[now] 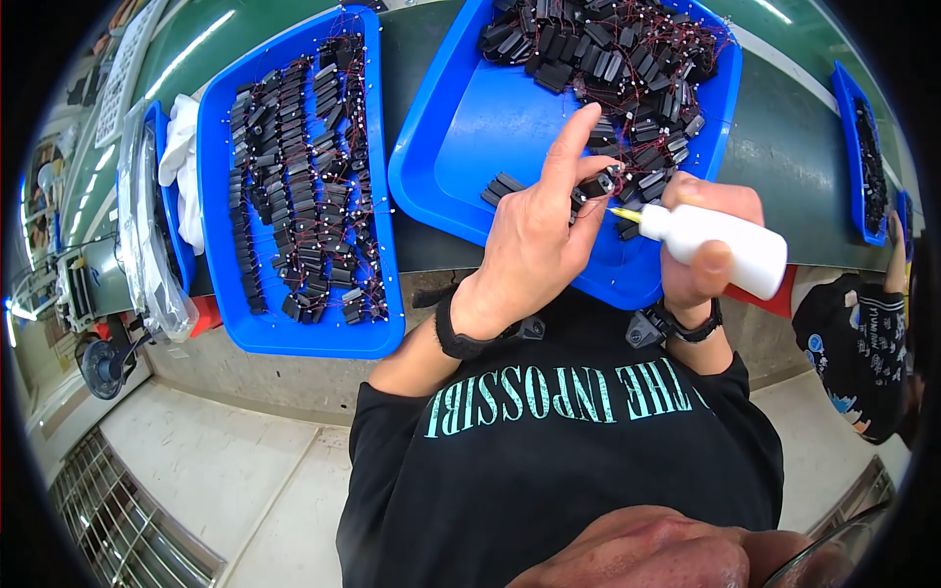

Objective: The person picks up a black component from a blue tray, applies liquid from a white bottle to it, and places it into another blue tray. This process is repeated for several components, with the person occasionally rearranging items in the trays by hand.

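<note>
My left hand [524, 235] pinches a small black rectangular part [592, 186] with thin red wires between thumb and fingers, its index finger pointing up. My right hand [723, 201] is wrapped round a white squeeze bottle [735, 247]. The bottle is tilted, and its yellow nozzle [627, 215] points left, close to the black part; whether they touch I cannot tell. Both hands are over the near part of a blue tray [470, 127]. Inside it lies a heap of similar black parts [598, 49] with red wires and small white connectors. A few more parts [503, 187] lie beside my left hand.
Another blue tray [368, 338] on the left holds black parts in rows. Further left are clear plastic bags [147, 235] and a white cloth [182, 167]. A small fan [101, 365] stands beyond. At the far right are another tray [855, 157] and a person in black [853, 343].
</note>
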Tool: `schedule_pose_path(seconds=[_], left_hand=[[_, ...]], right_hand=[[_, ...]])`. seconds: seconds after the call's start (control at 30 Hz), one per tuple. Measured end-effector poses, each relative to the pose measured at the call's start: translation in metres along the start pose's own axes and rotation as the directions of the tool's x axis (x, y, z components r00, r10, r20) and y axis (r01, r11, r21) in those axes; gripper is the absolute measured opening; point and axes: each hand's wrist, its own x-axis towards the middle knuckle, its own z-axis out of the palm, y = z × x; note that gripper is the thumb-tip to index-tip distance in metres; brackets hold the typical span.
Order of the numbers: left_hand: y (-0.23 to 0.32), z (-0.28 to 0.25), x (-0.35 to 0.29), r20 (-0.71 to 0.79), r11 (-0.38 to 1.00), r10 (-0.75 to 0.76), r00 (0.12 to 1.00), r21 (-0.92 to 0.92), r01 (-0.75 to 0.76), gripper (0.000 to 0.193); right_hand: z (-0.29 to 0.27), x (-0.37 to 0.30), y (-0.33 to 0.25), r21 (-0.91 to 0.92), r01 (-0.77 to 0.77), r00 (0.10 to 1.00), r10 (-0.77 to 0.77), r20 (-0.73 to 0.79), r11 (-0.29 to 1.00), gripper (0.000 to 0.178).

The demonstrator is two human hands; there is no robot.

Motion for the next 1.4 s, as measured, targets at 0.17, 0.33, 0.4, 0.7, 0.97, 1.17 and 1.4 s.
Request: schedule_pose_path(seconds=[0.17,0.33,0.4,0.7,0.97,1.17,1.4], left_hand=[[-0.001,-0.002,0.000,-0.005,0.996,-0.060,0.998,-0.060,0.059,0.064],[-0.001,-0.001,0.002,-0.025,0.999,-0.027,0.999,-0.037,0.026,0.064],[-0.001,-0.001,0.001,-0.023,0.999,-0.037,0.999,-0.033,0.036,0.065],[-0.003,0.000,0.001,-0.018,0.999,-0.031,0.999,-0.034,0.030,0.065],[-0.001,-0.002,0.002,-0.014,0.999,-0.027,1.000,-0.037,0.026,0.063],[-0.001,-0.002,0.001,-0.010,0.999,-0.035,0.999,-0.033,0.035,0.062],[0.000,-0.002,0.001,-0.006,0.998,-0.046,0.999,-0.039,0.046,0.062]], right_hand=[[0.010,0.002,-0.008,0.145,0.062,0.998,-0.060,-0.023,0.987,0.059],[0.006,0.000,-0.006,-0.013,0.091,0.992,-0.090,0.084,0.996,0.051],[0.006,0.000,-0.008,-0.111,0.129,0.981,-0.110,0.157,0.985,0.049],[0.012,0.005,-0.013,-0.197,0.119,0.988,-0.097,0.119,0.973,0.043],[0.015,0.007,-0.015,-0.224,0.140,0.986,-0.114,0.124,0.965,0.036],[0.014,0.006,-0.015,-0.225,0.119,0.988,-0.094,0.120,0.967,0.035],[0.015,0.008,-0.016,-0.224,0.119,0.987,-0.091,0.130,0.967,0.035]])
